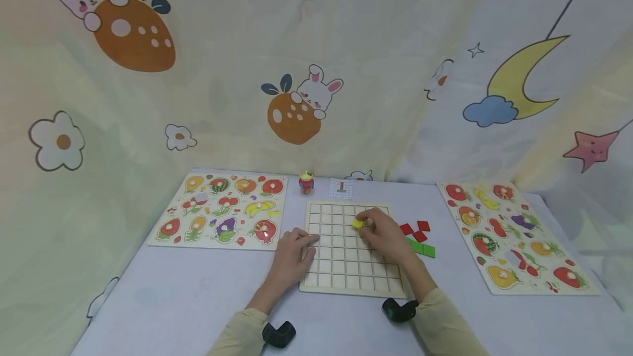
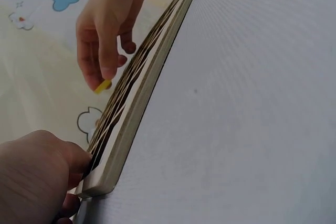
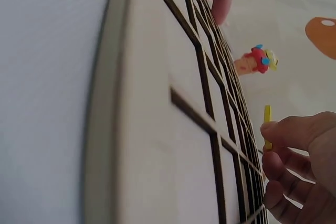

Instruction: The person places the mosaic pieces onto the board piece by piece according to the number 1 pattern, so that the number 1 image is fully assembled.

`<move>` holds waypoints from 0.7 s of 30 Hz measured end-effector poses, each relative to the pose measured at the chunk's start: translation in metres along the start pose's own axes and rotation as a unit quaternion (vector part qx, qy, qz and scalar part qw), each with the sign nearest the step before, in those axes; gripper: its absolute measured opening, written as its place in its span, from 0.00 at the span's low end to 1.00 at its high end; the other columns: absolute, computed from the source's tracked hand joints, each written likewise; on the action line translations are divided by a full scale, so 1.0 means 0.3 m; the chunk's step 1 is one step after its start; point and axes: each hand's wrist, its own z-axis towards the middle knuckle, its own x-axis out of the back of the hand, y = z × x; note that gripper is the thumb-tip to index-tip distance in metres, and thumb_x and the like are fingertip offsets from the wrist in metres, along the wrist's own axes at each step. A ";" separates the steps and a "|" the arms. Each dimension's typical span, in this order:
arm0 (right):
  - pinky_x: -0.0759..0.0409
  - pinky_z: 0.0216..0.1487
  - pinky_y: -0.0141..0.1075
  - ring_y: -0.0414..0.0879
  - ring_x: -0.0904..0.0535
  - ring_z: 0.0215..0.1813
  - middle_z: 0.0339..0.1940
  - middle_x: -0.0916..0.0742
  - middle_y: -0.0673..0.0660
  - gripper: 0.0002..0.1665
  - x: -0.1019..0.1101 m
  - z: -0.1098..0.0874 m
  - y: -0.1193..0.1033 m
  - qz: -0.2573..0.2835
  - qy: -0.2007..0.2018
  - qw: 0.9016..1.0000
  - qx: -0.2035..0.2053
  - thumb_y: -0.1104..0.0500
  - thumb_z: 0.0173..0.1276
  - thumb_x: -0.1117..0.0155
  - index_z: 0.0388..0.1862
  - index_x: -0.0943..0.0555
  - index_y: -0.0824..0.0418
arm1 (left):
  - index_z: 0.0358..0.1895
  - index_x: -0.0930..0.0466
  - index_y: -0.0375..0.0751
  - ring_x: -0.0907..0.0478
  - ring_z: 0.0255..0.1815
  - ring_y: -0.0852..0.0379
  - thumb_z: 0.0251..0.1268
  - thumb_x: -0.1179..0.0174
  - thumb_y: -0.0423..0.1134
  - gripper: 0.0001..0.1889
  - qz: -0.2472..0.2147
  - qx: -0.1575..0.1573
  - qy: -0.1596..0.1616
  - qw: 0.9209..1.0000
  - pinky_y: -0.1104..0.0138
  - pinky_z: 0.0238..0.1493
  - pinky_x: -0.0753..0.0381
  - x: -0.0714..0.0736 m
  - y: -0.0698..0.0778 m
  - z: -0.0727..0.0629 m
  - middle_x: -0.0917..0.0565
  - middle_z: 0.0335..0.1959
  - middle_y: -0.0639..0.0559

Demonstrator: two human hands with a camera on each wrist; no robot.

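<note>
A pale wooden board (image 1: 323,251) with a grid of square cells lies flat in the middle of the table. My right hand (image 1: 386,238) pinches a small yellow square tile (image 1: 357,224) between thumb and fingertips. In the right wrist view, the tile (image 3: 268,111) is held edge-on, close over the grid. My left hand (image 1: 290,260) rests at the board's left side, its index finger reaching onto the frame. From the left wrist view, this hand (image 2: 39,174) touches the board near a corner.
Red tiles (image 1: 422,226) and green tiles (image 1: 428,251) lie right of the board, partly behind my right hand. Fruit puzzle boards stand at left (image 1: 198,238) and right (image 1: 514,288). Behind the grid are a toy figure (image 1: 306,183) and a pattern card (image 1: 347,194).
</note>
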 end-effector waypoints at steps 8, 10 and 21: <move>0.29 0.33 0.32 0.41 0.28 0.33 0.44 0.18 0.50 0.15 -0.037 0.047 -0.026 -0.012 -0.006 1.000 0.011 0.59 0.64 0.37 0.50 0.20 0.55 | 0.49 0.16 0.51 0.35 0.34 0.63 0.59 0.38 0.39 0.13 0.005 -0.005 0.000 1.000 0.70 0.36 0.38 -0.001 0.004 -0.005 0.22 0.37 0.58; 0.29 0.33 0.32 0.41 0.28 0.32 0.43 0.18 0.49 0.14 -0.045 0.058 -0.032 -0.016 -0.006 1.000 0.012 0.60 0.63 0.38 0.49 0.19 0.54 | 0.49 0.17 0.51 0.36 0.34 0.63 0.59 0.38 0.39 0.13 0.006 -0.006 0.000 1.000 0.71 0.35 0.38 -0.001 0.004 -0.005 0.23 0.37 0.58; 0.30 0.32 0.32 0.39 0.28 0.31 0.45 0.17 0.48 0.12 -0.080 0.100 -0.056 -0.042 0.002 0.999 0.034 0.60 0.63 0.37 0.46 0.17 0.54 | 0.49 0.17 0.51 0.36 0.34 0.63 0.60 0.39 0.39 0.13 0.006 -0.002 -0.007 1.000 0.71 0.36 0.38 0.006 0.005 -0.006 0.23 0.37 0.58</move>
